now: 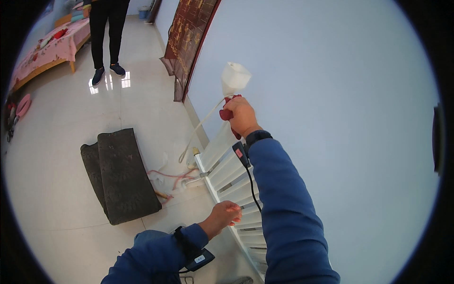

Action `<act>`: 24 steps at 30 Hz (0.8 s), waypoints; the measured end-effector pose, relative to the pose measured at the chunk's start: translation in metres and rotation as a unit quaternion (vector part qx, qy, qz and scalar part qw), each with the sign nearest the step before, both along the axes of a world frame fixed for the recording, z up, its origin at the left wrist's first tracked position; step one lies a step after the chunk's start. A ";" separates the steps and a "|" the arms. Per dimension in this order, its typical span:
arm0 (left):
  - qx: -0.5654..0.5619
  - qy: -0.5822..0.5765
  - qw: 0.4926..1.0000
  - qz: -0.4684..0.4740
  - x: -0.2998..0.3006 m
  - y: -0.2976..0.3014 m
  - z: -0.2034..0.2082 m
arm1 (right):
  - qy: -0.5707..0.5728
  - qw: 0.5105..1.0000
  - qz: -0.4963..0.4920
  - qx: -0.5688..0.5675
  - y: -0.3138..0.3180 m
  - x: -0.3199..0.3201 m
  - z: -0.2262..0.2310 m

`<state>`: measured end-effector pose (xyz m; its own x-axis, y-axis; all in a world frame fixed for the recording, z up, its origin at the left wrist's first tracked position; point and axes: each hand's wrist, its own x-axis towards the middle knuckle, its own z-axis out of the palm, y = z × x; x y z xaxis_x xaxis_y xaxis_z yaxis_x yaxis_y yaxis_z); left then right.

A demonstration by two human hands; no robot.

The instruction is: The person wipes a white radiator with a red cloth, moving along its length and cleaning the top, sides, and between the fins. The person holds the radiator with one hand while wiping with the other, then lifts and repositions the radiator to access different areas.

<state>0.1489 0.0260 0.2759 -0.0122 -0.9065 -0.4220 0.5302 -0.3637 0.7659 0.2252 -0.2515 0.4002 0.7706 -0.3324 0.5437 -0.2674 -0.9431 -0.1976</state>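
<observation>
My right hand (242,116) is stretched forward beside the pale wall, its fingers wrapped round a red grip. Above the grip sits a white, cup-like head (235,78); I cannot make out the tool's exact kind. A thin white cord (201,124) hangs from it in a long loop toward the floor. Just under this hand is the top end of a white radiator (222,177). My left hand (223,217) hovers lower down, over the radiator's edge, with its fingers curled in and nothing visible in them.
A folded dark mat (124,177) lies on the tiled floor at the left. Pink cord (182,177) trails beside the radiator pipe. Farther off stand another person (106,35), a bed with a pink cover (52,52) and a brown patterned panel (187,45) against the wall.
</observation>
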 end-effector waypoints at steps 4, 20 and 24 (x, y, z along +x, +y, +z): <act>-0.006 0.014 1.000 0.012 -0.001 0.004 0.004 | -0.055 0.997 -0.038 0.024 0.005 -0.004 0.003; -0.033 0.017 0.999 -0.002 -0.004 -0.006 -0.003 | 0.050 0.998 -0.039 -0.005 0.027 -0.055 0.019; -0.040 0.027 0.999 0.020 -0.006 -0.007 -0.005 | 0.019 0.999 -0.031 0.018 0.074 -0.141 0.023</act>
<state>0.1426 0.0185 0.2712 0.0034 -0.9377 -0.3475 0.5835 -0.2804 0.7622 0.0838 -0.1775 0.4236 0.7683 -0.3986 0.5009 -0.3331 -0.9171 -0.2188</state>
